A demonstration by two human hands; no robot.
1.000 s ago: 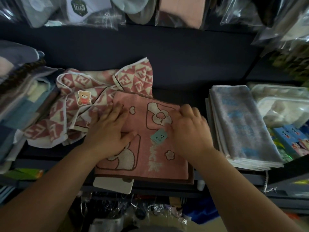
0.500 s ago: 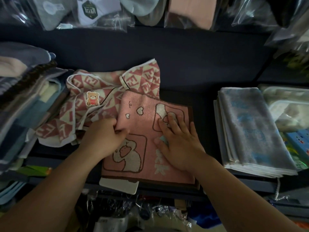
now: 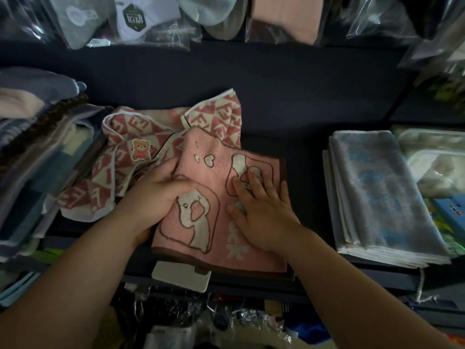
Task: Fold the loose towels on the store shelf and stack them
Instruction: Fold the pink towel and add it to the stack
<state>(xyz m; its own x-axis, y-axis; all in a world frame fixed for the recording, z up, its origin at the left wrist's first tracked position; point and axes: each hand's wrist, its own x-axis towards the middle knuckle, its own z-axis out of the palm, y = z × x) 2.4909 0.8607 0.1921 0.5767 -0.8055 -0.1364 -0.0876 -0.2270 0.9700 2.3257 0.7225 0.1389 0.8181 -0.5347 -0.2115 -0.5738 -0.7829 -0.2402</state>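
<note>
The pink towel [image 3: 216, 172] is gripped at its left edge by the left hand [image 3: 156, 195] (fingertips hidden), and pressed by the flat right hand [image 3: 264, 212]

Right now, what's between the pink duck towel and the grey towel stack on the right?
Only bare dark shelf separates pink towel from grey stack, per the head view.

One head-worn view looks forward and steeply down, close above the left hand [image 3: 156, 195] and right hand [image 3: 261, 210]; the shelf [image 3: 276, 96] runs beyond both.
</note>
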